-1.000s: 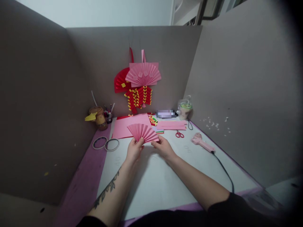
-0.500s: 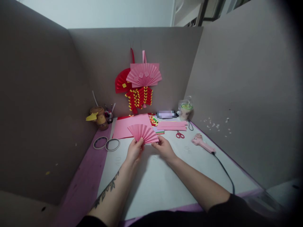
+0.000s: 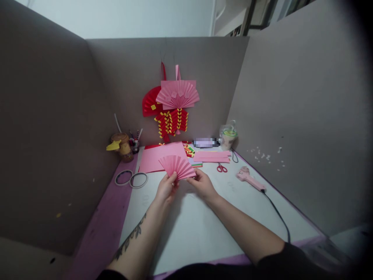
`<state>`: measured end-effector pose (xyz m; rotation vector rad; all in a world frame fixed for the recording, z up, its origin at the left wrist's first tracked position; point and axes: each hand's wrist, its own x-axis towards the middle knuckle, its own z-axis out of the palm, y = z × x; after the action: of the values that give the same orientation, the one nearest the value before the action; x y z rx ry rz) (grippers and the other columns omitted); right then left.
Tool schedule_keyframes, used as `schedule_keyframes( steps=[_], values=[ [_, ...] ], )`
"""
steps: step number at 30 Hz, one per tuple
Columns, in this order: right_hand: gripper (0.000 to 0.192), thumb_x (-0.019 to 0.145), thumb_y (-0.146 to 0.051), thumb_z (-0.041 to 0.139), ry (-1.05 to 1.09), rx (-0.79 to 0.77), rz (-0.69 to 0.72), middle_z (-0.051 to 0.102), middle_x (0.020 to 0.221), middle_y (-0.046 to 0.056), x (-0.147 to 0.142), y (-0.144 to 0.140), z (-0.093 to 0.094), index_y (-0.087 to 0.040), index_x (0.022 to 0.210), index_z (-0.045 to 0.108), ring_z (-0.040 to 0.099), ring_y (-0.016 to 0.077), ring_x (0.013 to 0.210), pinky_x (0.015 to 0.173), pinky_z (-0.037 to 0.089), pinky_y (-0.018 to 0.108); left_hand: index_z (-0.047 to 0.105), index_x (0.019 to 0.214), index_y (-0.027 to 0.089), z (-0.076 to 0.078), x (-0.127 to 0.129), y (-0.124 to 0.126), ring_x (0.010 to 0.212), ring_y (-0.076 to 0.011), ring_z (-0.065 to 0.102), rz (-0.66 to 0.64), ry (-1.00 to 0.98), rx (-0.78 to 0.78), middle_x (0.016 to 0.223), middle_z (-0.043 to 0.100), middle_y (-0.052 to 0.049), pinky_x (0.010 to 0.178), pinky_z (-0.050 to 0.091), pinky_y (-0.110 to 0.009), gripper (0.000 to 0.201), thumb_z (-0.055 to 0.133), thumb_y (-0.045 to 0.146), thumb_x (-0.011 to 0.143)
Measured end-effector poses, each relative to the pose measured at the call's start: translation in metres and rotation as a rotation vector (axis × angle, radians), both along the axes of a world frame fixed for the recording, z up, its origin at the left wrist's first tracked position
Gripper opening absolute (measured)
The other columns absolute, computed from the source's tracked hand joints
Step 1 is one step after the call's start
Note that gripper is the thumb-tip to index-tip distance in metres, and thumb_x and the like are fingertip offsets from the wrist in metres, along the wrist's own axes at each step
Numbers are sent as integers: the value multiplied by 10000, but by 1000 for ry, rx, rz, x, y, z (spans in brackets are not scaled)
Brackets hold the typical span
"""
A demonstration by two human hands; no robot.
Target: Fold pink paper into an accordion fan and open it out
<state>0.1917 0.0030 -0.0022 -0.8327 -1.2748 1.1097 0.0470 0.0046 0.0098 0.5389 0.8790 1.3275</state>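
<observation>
Above the white table (image 3: 198, 229), both hands pinch a pink paper fan (image 3: 176, 166): left hand (image 3: 166, 188) grips its narrow base, right hand (image 3: 203, 184) its lower right edge, pleats spreading away.

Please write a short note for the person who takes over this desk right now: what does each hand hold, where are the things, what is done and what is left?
Left hand: grip shut on the pink paper fan, near its folded base.
Right hand: grip shut on the fan's right lower edge.
The fan is held spread open above the white table.
Nearby: pink paper sheet behind the fan, paper strips, scissors, glue gun to the right, two tape rings to the left.
Done: fan pleated and opened.
Left: likely fixing it and adding parts, like the finished fans on the wall.
</observation>
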Motion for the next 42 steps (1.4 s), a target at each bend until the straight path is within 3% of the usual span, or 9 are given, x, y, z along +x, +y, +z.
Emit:
schedule_keyframes(
  steps=[7,11,15,22,25,28,33,42],
  values=[
    [122,654,-225,634,-51,-56,-108,603,672,-17,-1,-2,7,-174,764,632,500,133,614,597,389,250,601,776,152,2,1,-2,556,-69,502,-28,37,21,668,600,30,546,386,-197,421,852,336,492],
    [54,654,-225,600,-62,-109,-175,536,578,-32,0,1,0,-176,651,576,437,116,548,541,343,241,587,774,168,6,2,-5,722,-113,560,49,46,18,794,641,-3,672,399,-238,480,866,359,434],
    [52,641,-214,580,-5,-170,-163,517,561,-36,-1,5,-6,-184,624,542,429,115,536,514,334,236,582,793,180,1,1,-3,779,-130,557,68,61,12,845,641,-10,691,391,-253,493,857,393,444],
    [84,603,-195,589,259,-211,-97,522,618,-32,-1,2,2,-190,686,573,439,115,583,520,331,230,608,847,158,-3,2,-4,773,-141,567,-90,159,73,864,644,-35,686,427,-250,464,842,355,498],
    [118,584,-179,579,372,-184,-84,496,619,-42,2,2,5,-198,700,577,412,105,568,530,332,230,617,835,135,-3,5,-6,689,-130,557,-153,220,118,773,642,-28,659,431,-249,428,831,329,518],
    [110,580,-164,565,354,-124,-84,478,611,-42,2,0,6,-195,686,576,392,101,560,535,327,232,613,804,128,-7,6,-5,607,-109,524,-116,292,191,680,618,-4,615,416,-233,377,804,341,558],
    [88,587,-156,531,292,-59,-105,469,599,-44,-2,-2,2,-197,661,555,397,107,557,526,327,235,619,821,128,-15,6,-4,623,-130,555,-51,417,223,732,650,-36,601,426,-241,362,770,363,592],
    [93,610,-208,582,232,-169,-138,548,623,-24,-9,0,-6,-191,700,602,442,117,571,530,361,247,630,783,122,-4,11,-12,589,-140,560,-15,462,275,670,653,-45,574,423,-242,320,762,352,604]
  ],
)
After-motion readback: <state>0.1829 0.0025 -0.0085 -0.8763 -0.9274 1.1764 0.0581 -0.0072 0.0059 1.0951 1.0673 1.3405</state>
